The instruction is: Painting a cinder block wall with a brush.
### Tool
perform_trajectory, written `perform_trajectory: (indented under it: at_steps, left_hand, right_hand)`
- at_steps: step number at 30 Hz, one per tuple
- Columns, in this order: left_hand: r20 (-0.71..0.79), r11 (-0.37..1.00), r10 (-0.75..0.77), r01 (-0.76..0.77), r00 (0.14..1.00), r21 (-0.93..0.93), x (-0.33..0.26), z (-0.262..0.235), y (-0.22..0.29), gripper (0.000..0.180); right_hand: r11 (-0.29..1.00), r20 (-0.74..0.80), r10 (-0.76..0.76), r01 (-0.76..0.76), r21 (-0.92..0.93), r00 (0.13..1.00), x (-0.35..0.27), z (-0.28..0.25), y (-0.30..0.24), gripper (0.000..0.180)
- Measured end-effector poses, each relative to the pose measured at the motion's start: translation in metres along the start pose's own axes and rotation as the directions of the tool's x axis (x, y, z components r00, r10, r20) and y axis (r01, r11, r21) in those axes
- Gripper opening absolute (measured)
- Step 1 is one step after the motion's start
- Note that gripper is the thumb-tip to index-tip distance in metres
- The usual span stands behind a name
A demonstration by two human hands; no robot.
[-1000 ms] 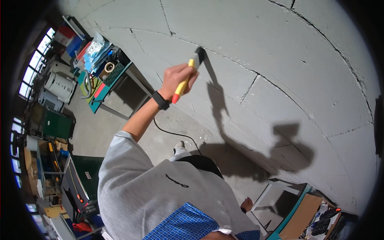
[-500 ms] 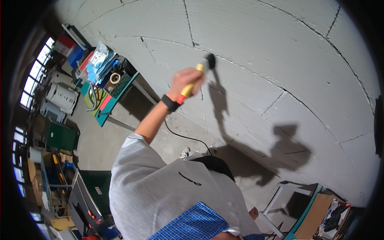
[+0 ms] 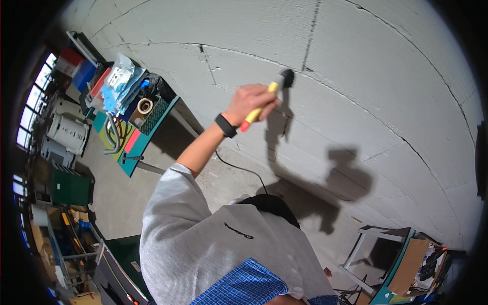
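Note:
My left hand (image 3: 251,104), raised in front of the pale block wall (image 3: 366,66), is closed round the handle of a paintbrush (image 3: 256,111). The handle is yellow with a red end. Its dark bristles point up and to the right and sit at a long joint line, just left of an upright joint; whether they touch the wall I cannot tell. A black band (image 3: 225,125) circles my left wrist. Only a sliver of my right hand (image 3: 328,274) shows low beside my grey shirt, and its fingers are hidden.
A green-topped table (image 3: 170,109) at left carries bagged blue items, a tape roll (image 3: 145,105), a hose and a hammer (image 3: 133,158). At lower right stands another table with a cardboard box (image 3: 409,267). A black cable (image 3: 244,176) hangs near the floor. Shelving (image 3: 76,254) fills the far left.
The view has shifted along the wall. Against the wall, the paintbrush has moved from right of the upright joint to left of it. Less of my right hand shows.

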State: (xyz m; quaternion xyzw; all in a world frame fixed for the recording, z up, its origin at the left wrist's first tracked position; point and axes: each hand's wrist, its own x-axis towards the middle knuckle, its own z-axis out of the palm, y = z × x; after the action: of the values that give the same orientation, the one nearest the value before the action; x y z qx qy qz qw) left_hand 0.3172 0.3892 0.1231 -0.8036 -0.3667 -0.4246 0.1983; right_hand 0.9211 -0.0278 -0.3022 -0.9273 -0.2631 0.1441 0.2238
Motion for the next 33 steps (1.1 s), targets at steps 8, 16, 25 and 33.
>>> perform_trajectory:
  at_steps: [8, 16, 25, 33]
  left_hand:
    - [-0.020, 0.999, 0.035, -0.036, 0.999, -0.037, -0.021, -0.042, -0.034, 0.014]
    - [-0.146, 0.979, -0.203, 0.204, 0.968, -0.014, -0.052, -0.078, -0.118, 0.014]
    - [-0.080, 0.991, -0.125, 0.128, 0.989, 0.028, -0.050, -0.089, -0.115, 0.014]
    - [-0.225, 0.904, -0.385, 0.415, 0.895, 0.106, -0.074, -0.105, -0.140, 0.012]
  right_hand:
    - [0.999, -0.049, -0.021, 0.019, -0.045, 0.999, -0.058, 0.002, -0.044, 0.029]
    - [0.998, -0.060, -0.019, 0.015, -0.055, 0.998, -0.108, 0.008, -0.069, 0.028]
    - [0.997, -0.070, -0.035, 0.030, -0.074, 0.997, -0.144, -0.004, -0.072, 0.028]
    - [0.997, -0.028, -0.009, 0.006, -0.074, 1.000, -0.153, -0.011, -0.091, 0.025]
